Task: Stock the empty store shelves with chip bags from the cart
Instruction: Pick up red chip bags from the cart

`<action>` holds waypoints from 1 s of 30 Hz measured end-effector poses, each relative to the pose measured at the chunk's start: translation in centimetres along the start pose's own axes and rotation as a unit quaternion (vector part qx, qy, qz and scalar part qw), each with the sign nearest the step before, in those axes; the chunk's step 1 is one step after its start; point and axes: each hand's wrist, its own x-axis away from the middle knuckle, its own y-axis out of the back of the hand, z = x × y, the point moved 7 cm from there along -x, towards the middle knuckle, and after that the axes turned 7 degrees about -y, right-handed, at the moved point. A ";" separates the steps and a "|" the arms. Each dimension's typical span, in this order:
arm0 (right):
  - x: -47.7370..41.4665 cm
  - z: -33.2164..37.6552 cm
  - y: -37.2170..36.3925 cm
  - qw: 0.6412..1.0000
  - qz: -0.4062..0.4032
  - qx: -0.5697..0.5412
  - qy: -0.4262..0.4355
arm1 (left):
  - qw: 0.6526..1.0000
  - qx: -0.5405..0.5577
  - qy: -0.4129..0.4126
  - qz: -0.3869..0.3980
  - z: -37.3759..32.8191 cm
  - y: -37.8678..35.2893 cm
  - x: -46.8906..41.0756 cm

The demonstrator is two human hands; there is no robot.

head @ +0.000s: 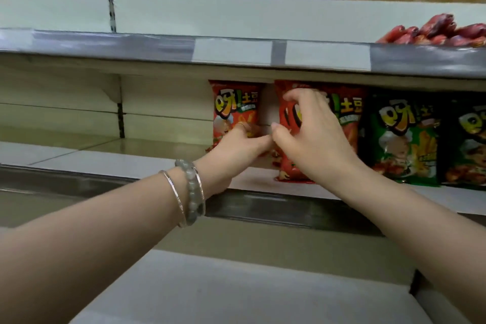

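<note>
The stocking is under way but looks far from finished. On the shelf [131,158] a green bag [402,139] is standing upright, serving here as the marker. Touching it on its left, a front red bag [348,116] is being set in place. The right hand [313,144] is gripping this bag, with its fingers [302,93] curling over the upper face and the thumb hooking round the far-left edge.

Further left of the green bag, across a narrow gap and set deeper on the shelf, a rear red bag [234,108] is standing. The left hand [234,152] is reaching to its lower part with fingers stretched fairly straight against the front. It seems to be steadying or nudging rather than clasping, though the fingertips are partly blurred.

Just right of the green bag another bag [470,139] is running out of frame.

So four bags are showing in a row. Left of the green bag, past the rear red bag, the long stretch of shelf is carrying no bags that I can see, so most of the filling is probably still to come. Above and right of the green bag, red packets [434,31] are lying on the upper shelf [236,16]. The cart is not showing, so how much stock is waiting cannot be told.
</note>
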 end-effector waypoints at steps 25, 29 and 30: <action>9.0 55.5 -33.5 0.835 0.293 -0.442 0.147 | 0.857 -0.127 0.176 -0.467 8.6 53.2 41.6; 10.4 63.5 -40.7 0.794 0.344 -0.469 0.175 | 0.806 -0.155 0.215 -0.529 10.0 60.2 47.3; 10.6 65.6 -42.8 0.782 0.356 -0.480 0.176 | 0.793 -0.160 0.223 -0.543 10.4 62.1 48.5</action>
